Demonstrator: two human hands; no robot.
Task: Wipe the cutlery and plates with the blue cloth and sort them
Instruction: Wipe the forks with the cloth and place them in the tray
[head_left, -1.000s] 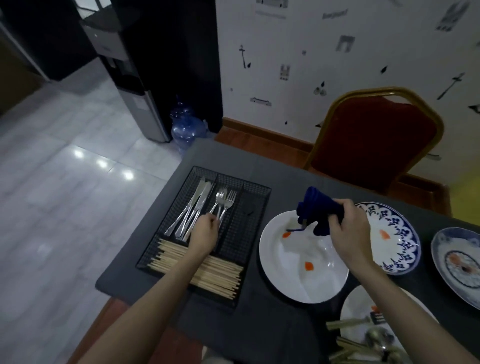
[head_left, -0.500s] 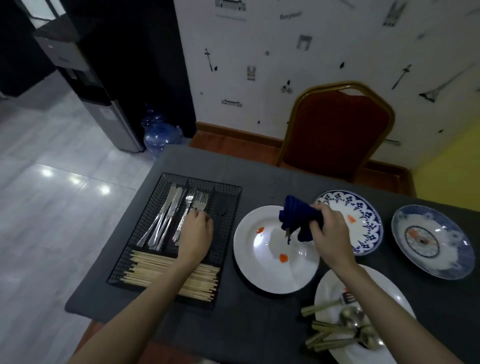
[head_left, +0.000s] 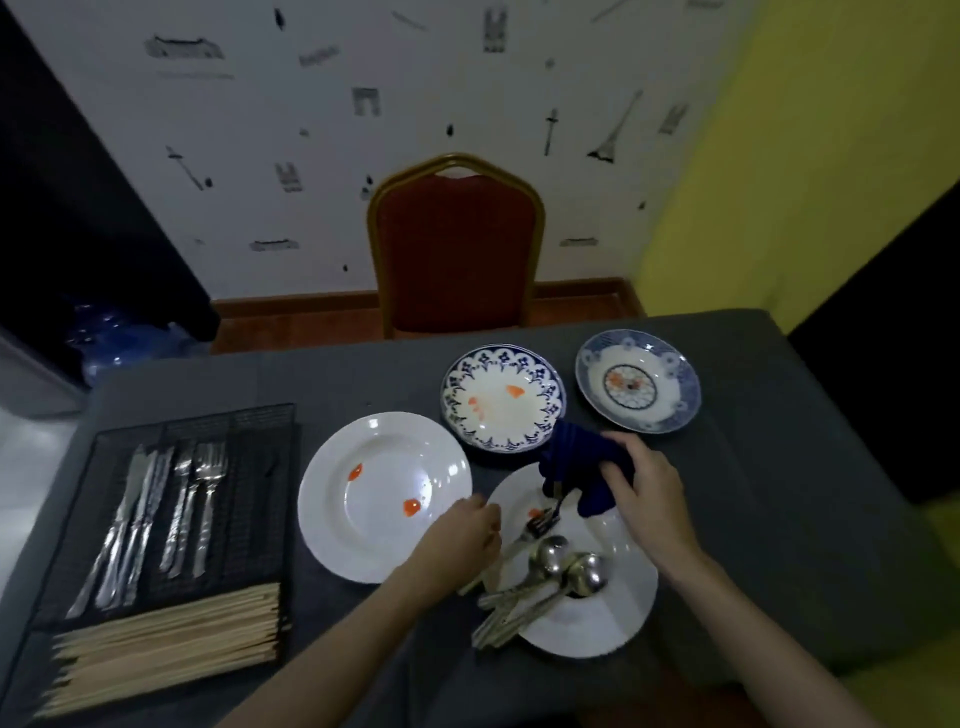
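Observation:
My right hand (head_left: 649, 499) grips the bunched blue cloth (head_left: 576, 462) above the far rim of the near white plate (head_left: 597, 623). On that plate lie a fork (head_left: 540, 522) and two spoons (head_left: 587, 574) with other cutlery handles. My left hand (head_left: 462, 535) is at the plate's left rim, fingers curled over the fork's handle. A white plate with red smears (head_left: 332, 499) sits to the left. Behind are a blue-rimmed plate (head_left: 504, 358) with orange smears and a blue floral plate (head_left: 675, 410).
A black mesh tray (head_left: 260, 421) at the left holds knives (head_left: 130, 519), forks (head_left: 202, 499) and a bundle of chopsticks (head_left: 166, 644). A red chair (head_left: 457, 244) stands behind the grey table (head_left: 779, 493). A water bottle (head_left: 119, 343) stands on the floor at far left.
My left hand left the tray and moved right to the fork on the near plate. My right hand carried the cloth from the smeared white plate over to the near plate. The view turned right.

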